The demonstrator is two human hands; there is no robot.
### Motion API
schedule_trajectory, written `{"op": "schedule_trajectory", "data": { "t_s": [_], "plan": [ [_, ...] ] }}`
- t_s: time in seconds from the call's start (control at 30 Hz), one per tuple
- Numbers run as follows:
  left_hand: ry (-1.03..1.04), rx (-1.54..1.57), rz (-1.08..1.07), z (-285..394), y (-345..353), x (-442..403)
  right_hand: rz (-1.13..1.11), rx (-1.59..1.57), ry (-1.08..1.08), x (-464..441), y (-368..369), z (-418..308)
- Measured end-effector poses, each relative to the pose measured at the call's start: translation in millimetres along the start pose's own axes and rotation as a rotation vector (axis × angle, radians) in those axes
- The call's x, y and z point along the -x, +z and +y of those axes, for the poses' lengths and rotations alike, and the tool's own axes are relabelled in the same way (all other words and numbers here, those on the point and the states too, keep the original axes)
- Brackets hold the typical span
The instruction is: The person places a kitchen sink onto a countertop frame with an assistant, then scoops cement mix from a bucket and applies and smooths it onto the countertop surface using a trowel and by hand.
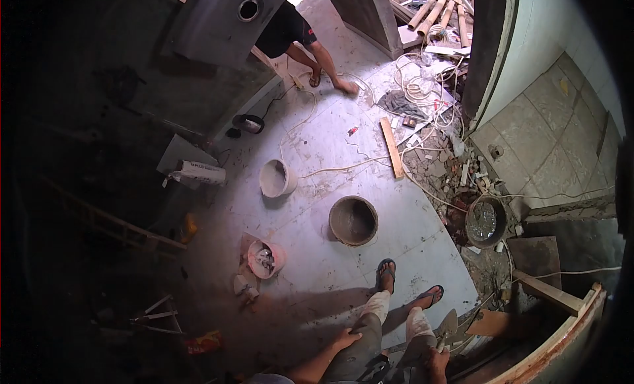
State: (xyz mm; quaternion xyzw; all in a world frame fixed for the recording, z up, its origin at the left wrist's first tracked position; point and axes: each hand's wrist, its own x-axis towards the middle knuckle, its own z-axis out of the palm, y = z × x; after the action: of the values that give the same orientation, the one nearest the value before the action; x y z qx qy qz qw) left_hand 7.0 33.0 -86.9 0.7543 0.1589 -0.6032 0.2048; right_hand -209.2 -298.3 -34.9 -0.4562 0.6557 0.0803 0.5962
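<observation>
My left hand (pixel 346 339) rests on my thigh, fingers lying on the trouser leg and holding nothing. Near my other knee, my right hand (pixel 438 360) is closed around the handle of a trowel (pixel 449 323), whose blade points away from me. Beyond my sandaled feet stands a dark mortar-stained bucket (pixel 353 221). A whitish bucket (pixel 277 178) is behind it to the left, and a pinkish bucket (pixel 266 259) holding unclear items stands closer on the left.
Another person's leg (pixel 323 57) shows at the top. Cables and rubble (pixel 436 166) lie on the right beside a wooden plank (pixel 391 147) and a bucket of water (pixel 485 221). A wooden frame (pixel 555 334) stands lower right. A paper bag (pixel 201 173) lies left.
</observation>
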Motion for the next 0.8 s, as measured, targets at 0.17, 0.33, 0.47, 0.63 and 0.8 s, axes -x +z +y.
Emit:
{"op": "schedule_trajectory", "data": {
  "t_s": [0.17, 0.33, 0.47, 0.63, 0.8],
  "plan": [
    [-0.071, -0.107, 0.122, 5, 7, 3, -0.01, -0.049, 0.053, -4, 0, -8],
    [-0.02, 0.005, -0.076, 19, -9, 26, 0.034, 0.042, 0.039, -27, -6, 13],
    [-0.058, 0.122, -0.173, 53, -28, 82, 0.003, 0.029, 0.096, -16, -5, -15],
    [-0.052, 0.558, -0.206, 5, -28, 113, -0.005, 0.113, -0.039, -47, -17, 11],
    [-0.232, 1.068, -0.399, -97, 14, 128, 0.01, 0.072, -0.237, 3, -21, -79]
  ]
}}
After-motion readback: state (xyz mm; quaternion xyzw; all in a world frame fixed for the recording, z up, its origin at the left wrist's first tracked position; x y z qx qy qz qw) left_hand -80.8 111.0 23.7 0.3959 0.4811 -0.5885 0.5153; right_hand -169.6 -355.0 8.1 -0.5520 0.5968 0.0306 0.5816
